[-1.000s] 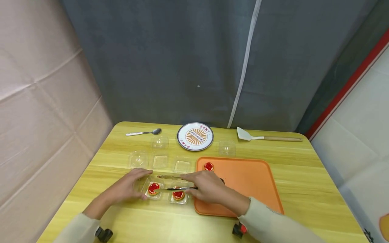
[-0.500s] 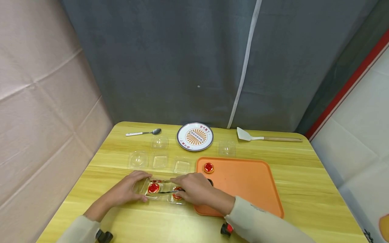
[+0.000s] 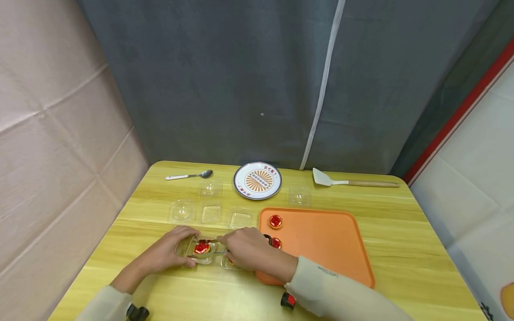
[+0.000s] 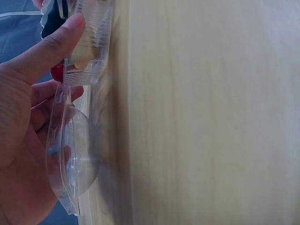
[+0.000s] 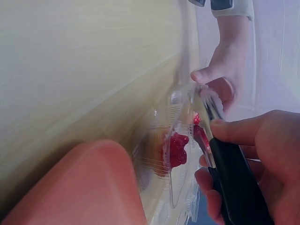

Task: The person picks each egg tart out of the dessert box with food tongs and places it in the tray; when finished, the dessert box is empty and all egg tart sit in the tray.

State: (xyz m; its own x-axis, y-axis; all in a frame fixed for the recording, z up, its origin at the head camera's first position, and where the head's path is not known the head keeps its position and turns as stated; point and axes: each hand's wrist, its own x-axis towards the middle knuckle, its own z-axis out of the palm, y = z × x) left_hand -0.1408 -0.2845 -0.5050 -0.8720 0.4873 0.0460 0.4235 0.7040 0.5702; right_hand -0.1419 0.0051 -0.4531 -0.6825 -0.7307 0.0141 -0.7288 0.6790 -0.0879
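My left hand (image 3: 166, 253) grips the left clear plastic box (image 4: 101, 35), its thumb on the near side; the box's domed lid (image 4: 84, 152) hangs open beside the palm. In that box sits a small tart (image 3: 201, 248) with a red topping. My right hand (image 3: 246, 249) holds black-handled metal tongs (image 5: 236, 180), whose tips straddle the tart at the box. Whether the tips touch the tart, I cannot tell. A second tart (image 5: 177, 149) lies in another clear box (image 3: 225, 264), partly hidden beneath my right hand.
An orange tray (image 3: 317, 249) on the right carries two tarts (image 3: 275, 221). Behind are several clear boxes and lids (image 3: 240, 219), a patterned plate (image 3: 258, 180), a spoon (image 3: 188, 175) and a white spatula (image 3: 353, 183).
My right hand has moved left with the tongs, bringing the tips from over the right box to the tart in the left one. The left hand has barely moved.
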